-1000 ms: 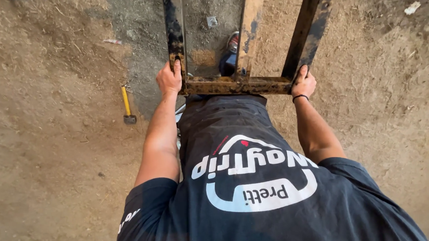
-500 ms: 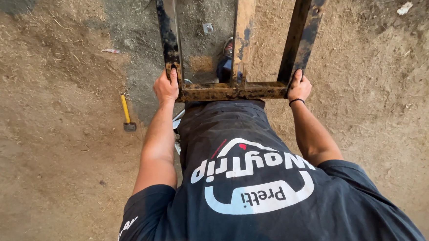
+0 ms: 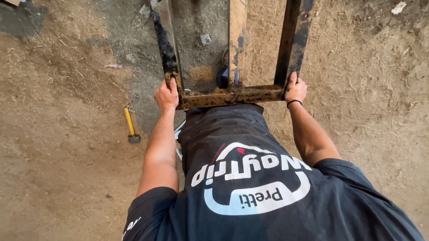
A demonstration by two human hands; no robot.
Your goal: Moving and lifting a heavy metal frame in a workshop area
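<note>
Your left hand is clenched around the left corner of the rusty metal frame, fingers wrapped over the spot where the left upright meets the crossbar. Your right hand is closed the same way on the right corner, thumb lying up along the dark right upright, with a thin black wristband just below it. The frame sits directly between your two hands: its crossbar runs level from one fist to the other, just ahead of your waist, and three bars run away from you toward the top of the view, the left and right ones dark and flaking, the middle one paler and rust-stained. Both arms reach forward, bare below the short sleeves of your dark printed T-shirt. Beneath everything is a dirt floor scattered with straw and chips. A small yellow-handled hammer lies on the ground to the left of your left forearm, near it but apart.
</note>
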